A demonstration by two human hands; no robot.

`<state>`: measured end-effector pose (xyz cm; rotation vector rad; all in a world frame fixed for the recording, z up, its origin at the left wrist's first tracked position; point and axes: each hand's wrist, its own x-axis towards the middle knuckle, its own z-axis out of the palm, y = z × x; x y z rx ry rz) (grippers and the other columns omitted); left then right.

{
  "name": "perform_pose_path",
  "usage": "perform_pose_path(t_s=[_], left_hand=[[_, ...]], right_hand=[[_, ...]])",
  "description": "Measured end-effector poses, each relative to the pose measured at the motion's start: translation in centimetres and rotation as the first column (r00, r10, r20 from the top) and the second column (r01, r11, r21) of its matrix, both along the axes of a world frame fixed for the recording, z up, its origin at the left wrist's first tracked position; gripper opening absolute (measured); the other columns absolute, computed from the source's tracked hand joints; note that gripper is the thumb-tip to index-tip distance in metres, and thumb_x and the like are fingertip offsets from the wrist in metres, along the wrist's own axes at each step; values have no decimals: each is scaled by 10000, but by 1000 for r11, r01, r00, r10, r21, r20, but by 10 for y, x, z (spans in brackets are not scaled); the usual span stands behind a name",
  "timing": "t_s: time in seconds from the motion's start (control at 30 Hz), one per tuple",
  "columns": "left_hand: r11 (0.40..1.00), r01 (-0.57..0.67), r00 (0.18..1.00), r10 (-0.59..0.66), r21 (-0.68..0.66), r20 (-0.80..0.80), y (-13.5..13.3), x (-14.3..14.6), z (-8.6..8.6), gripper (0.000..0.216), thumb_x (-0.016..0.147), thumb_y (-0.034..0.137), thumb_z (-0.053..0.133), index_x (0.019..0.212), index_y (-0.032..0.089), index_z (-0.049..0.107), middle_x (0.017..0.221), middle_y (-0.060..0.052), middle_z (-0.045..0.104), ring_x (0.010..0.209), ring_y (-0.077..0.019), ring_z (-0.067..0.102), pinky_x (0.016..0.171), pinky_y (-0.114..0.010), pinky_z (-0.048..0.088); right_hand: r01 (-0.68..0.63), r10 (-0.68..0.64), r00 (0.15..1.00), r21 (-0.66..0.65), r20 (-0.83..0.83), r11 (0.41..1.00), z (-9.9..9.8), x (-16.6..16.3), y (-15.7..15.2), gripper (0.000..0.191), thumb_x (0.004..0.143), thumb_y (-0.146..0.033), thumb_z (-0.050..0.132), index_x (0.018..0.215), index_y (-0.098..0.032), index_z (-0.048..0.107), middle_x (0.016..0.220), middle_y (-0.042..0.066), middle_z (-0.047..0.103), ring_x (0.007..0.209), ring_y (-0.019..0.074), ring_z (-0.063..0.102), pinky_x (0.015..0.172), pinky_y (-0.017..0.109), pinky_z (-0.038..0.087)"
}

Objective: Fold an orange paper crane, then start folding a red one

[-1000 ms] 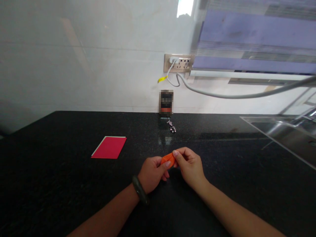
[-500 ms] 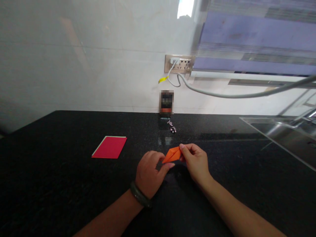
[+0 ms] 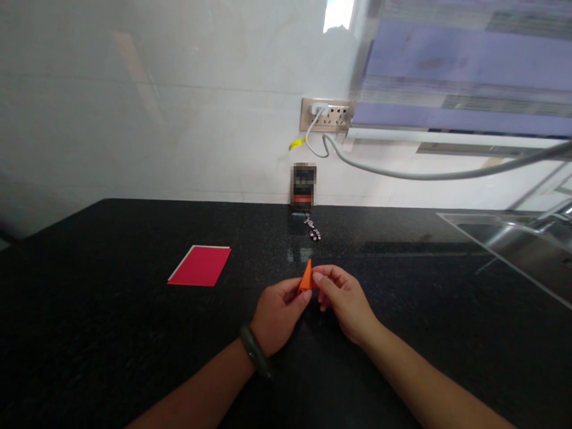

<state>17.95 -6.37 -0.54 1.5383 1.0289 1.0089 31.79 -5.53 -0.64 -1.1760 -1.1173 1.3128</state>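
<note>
A small folded orange paper (image 3: 306,275) stands point-up between my two hands, just above the black countertop (image 3: 111,333). My left hand (image 3: 277,316), with a dark bangle on its wrist, pinches the paper's lower left edge with thumb and fingers. My right hand (image 3: 342,301) pinches the paper from the right with its fingertips closed. Both hands sit close together at the middle of the counter.
A red paper stack (image 3: 199,266) lies flat to the left. A blurred small device (image 3: 303,187) leans on the white wall with a small chain (image 3: 313,229) before it. A wall socket (image 3: 328,115) feeds a grey cable (image 3: 402,174). A steel sink (image 3: 522,244) is at the right.
The orange paper, held flat and wide half a second ago, is now turned up into a narrow upright point. My hands have drawn closer together around it.
</note>
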Motion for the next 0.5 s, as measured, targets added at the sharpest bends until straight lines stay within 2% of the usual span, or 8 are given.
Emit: perform_pose_path(t_s=[0.1, 0.2, 0.33, 0.5], left_hand=[[979, 55, 980, -15, -198, 196, 5, 1, -3, 289, 774, 301, 501, 968, 121, 617, 807, -51, 664, 735, -168, 599, 686, -274, 452], [955, 95, 950, -3, -279, 311, 6, 2, -4, 298, 728, 290, 561, 969, 122, 611, 764, -47, 659, 691, -154, 594, 664, -265, 444], [928, 123, 926, 20, -352, 376, 4, 4, -2, 286, 663, 240, 630, 928, 133, 612, 745, -33, 657, 670, -134, 592, 663, -249, 438], [923, 119, 934, 21, -365, 356, 4, 5, -4, 259, 685, 253, 620, 908, 122, 609, 773, -41, 656, 684, -127, 591, 664, -245, 443]], right_hand=[[-42, 43, 997, -20, 66, 999, -1, 0, -1, 226, 682, -327, 619, 811, -146, 574, 620, -23, 541, 456, 62, 433, 384, 168, 353], [-36, 34, 988, 13, 152, 999, -2, 1, -1, 209, 691, -327, 601, 792, -146, 574, 622, -13, 545, 470, 73, 443, 403, 186, 363], [-27, -15, 958, 142, 287, 990, -8, 3, -1, 166, 725, -293, 566, 817, -156, 583, 625, -5, 533, 524, 97, 473, 457, 210, 391], [-50, -123, 884, 353, 451, 934, -11, 3, -2, 215, 692, -228, 612, 902, -185, 591, 701, -1, 507, 580, 102, 464, 527, 224, 416]])
